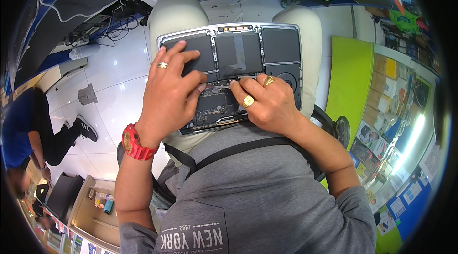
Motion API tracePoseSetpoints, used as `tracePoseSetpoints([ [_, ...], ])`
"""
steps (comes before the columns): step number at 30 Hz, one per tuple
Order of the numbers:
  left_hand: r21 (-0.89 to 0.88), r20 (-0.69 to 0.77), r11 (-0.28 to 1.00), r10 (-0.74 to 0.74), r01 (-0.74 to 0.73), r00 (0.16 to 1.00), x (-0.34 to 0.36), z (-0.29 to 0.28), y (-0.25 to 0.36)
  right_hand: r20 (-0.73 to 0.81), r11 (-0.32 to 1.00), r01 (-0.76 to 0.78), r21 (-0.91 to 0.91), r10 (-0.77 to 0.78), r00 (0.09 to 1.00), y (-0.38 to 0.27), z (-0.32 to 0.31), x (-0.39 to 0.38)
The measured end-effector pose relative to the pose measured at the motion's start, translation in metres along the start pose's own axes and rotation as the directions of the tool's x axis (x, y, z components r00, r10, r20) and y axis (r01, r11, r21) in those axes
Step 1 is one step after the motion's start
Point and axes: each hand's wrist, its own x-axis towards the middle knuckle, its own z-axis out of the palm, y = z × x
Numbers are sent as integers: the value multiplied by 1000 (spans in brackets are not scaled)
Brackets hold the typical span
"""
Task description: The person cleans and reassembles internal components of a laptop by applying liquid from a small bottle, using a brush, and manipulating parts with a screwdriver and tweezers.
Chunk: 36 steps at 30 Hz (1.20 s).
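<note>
Grey-shirted chest nearest; silver laptop (234, 75), bottom cover off, lies on lap w/ black battery cells (238, 51) exposed. Left hand (169, 94) spread flat on left cell; right hand (265, 103) fingertips pinched together at board connector. Internals seated, cover not refitted.

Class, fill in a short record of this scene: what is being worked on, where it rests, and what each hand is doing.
Item: opened laptop, bottom cover off, dark battery cells and circuit board exposed
Support: resting on the person's lap
Left hand: spread over the left battery cell and board, ring and red watch worn
Right hand: fingertips pressed on the board's middle, two gold rings
Tools: none visible
</note>
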Motion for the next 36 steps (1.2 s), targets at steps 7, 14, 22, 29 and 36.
tracePoseSetpoints([
  [7,119,76,988,86,-95,993,-12,0,5,-12,1000,13,19,-12,1000,0,1,-3],
  [14,171,105,982,67,-85,992,-21,0,9,-5,999,-8,40,8,1000,1,1,-2],
  [22,163,108,984,57,-74,993,-26,3,12,-12,967,-168,189,174,985,2,9,-5],
  [29,188,50,980,56,-65,997,-31,15,14,-30,933,-233,274,250,968,3,11,-7],
  [36,235,37,968,76,-83,996,-37,18,17,-4,933,-237,270,248,969,2,11,-9],
])
